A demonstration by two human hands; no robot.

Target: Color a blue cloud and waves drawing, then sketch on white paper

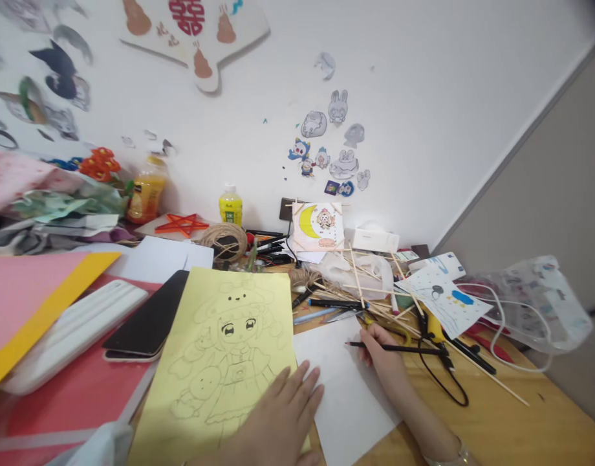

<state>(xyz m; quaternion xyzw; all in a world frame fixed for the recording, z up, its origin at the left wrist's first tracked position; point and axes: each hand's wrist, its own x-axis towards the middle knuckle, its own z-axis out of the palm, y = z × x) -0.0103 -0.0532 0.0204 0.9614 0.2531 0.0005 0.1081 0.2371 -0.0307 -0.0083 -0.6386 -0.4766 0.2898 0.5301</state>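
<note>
My left hand (281, 417) lies flat with fingers outstretched, across the right edge of a yellow sheet (181, 388) and the near side of a white sheet. Pencil lines on the yellow sheet show a girl in a dog-eared hat, partly covered by that hand. The white sheet (341, 395) beside it bears no marks that I can make out. Over its upper right part, my right hand (379, 353) pinches a black pencil (399, 348), held nearly level with the tip pointing left.
Pens, thin wooden sticks (358, 278) and a twine roll (224, 243) clutter the table's back. A yellow-handled tool (431, 323) and a white cable (504, 323) lie right. Left are a black phone-like slab (145, 317) and a white case (84, 330). Bottles (230, 206) stand against the wall.
</note>
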